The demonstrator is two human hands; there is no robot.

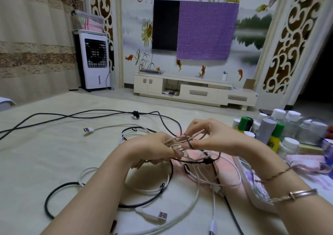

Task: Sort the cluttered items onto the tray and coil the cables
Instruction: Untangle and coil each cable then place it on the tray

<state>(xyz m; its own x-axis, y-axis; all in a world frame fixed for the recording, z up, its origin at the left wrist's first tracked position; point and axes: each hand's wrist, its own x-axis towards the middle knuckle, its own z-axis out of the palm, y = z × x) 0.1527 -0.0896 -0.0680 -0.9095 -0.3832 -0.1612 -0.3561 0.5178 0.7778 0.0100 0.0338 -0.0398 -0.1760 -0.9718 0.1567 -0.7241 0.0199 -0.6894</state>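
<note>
My left hand (153,149) grips a small bundle of pale cable loops (177,142) above the table. My right hand (214,135) pinches the same bundle from the right, fingers curled around the strands and a thin dark tie. Under both hands lies a tangle of white cables (194,189) and black cables (57,193) on the pale tabletop. A white USB plug (162,216) lies near the front edge. A clear tray (250,186) sits at the right, partly hidden by my right forearm.
Several bottles and jars (270,133) crowd the right side behind the tray, with a pink cloth (302,160) beside them. A long black cable (100,113) runs across the far table, and a white plug (88,129) lies to the left.
</note>
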